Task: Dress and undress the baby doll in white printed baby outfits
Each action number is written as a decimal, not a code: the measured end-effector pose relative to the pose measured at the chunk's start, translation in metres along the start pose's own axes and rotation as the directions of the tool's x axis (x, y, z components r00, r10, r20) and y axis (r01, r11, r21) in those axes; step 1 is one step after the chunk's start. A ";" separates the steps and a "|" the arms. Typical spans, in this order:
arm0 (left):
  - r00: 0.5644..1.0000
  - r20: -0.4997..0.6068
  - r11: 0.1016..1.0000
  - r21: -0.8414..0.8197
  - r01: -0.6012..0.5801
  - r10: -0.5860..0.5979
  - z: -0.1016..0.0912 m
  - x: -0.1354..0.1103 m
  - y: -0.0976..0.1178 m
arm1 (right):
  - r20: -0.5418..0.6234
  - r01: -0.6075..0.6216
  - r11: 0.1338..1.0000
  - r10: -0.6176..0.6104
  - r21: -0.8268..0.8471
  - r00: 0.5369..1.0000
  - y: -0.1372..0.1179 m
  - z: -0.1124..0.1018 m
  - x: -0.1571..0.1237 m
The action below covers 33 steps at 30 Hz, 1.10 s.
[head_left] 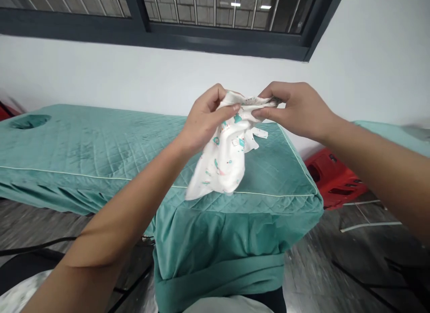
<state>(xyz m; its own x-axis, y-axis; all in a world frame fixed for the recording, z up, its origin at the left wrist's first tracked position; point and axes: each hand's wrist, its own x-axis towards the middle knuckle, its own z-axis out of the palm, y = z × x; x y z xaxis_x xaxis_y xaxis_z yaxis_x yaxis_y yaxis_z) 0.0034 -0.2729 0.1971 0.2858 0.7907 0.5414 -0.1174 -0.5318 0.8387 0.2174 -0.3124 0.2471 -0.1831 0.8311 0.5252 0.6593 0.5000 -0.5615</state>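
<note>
A soft white printed cloth [223, 156] with small green and pink figures hangs bunched in the air above the bed's near edge. My left hand [208, 113] pinches its upper left part, thumb in front and fingers behind. At the upper right edge, my right hand [295, 106] grips the gathered fabric between thumb and fingers. Behind the cloth, a white piece with a narrow strip [253, 138] shows against the bed cover; whether it belongs to the same cloth I cannot tell.
A bed with a green quilted cover [110, 142] stands against the white wall, with a face hole [30, 121] at its left end. Right of it is a red plastic chair [336, 178]. A dark-framed window [228, 37] with bars is above.
</note>
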 end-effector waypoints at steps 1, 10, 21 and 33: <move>1.000 -0.002 1.000 0.019 -0.013 0.013 -0.002 0.001 0.002 | 0.013 0.019 1.000 -0.018 -0.025 1.000 -0.001 0.000 0.001; 0.993 0.116 1.000 0.014 0.002 -0.004 -0.038 0.008 0.004 | 0.013 0.146 0.986 -0.145 -0.086 0.989 0.020 0.005 0.010; 0.998 0.051 0.998 -0.051 -0.037 0.040 -0.025 0.013 -0.004 | 0.482 0.019 0.971 -0.134 0.236 0.866 0.013 0.038 0.012; 0.870 0.375 0.947 0.137 0.290 -0.320 -0.039 0.011 -0.010 | 0.149 -0.053 0.829 -0.037 0.557 0.988 0.021 0.065 0.021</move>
<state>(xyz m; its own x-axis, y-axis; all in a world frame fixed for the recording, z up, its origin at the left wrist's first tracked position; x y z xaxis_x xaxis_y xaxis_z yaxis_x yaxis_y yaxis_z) -0.0294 -0.2473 0.1968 0.6430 0.7444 0.1800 0.1022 -0.3164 0.9431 0.1797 -0.2687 0.2045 -0.3144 0.8388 0.4446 0.1501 0.5063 -0.8492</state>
